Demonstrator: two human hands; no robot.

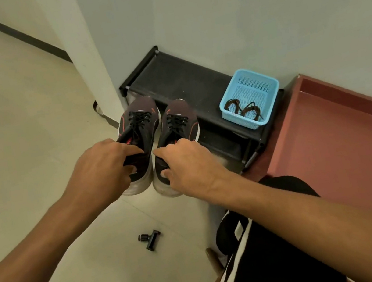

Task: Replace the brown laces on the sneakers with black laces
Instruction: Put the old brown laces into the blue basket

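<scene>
Where the task stands: by my reading nearly finished, since both sneakers wear black and the brown is off them.
Left sneaker (pixel 140 133): it stands on the floor (pixel 20 144) with its toe towards the rack (pixel 182 80), just beside its partner.
Right sneaker (pixel 179 129): it is on the floor too, toe at the foot of the rack, parallel to the other.
Black laces (pixel 139 119): they are threaded criss-cross up both sneakers. I cannot tell from my view whether the ends are tied in bows or tucked in.
Brown laces (pixel 243 109): two dark coils lie in the blue basket (pixel 276 82), which sits on top of the rack, well apart from the sneakers.
Left hand (pixel 101 169): I have it curled on the heel collar of the left sneaker, fingers hooked into the opening.
Right hand (pixel 189 165): it grasps the heel of the right sneaker, thumb on the outer back, fingers over the collar.
Done: I judge the brown laces removed and set aside, and the black ones laced through on both sides.
Left to do: as I see it, only checking the knots and putting the pair in its place, perhaps on the rack. With a heel in each hand, I read this as the start of that move.
Also in view: a small black clamp (pixel 150 239) lies on the floor nearer to me, touching nothing.
</scene>
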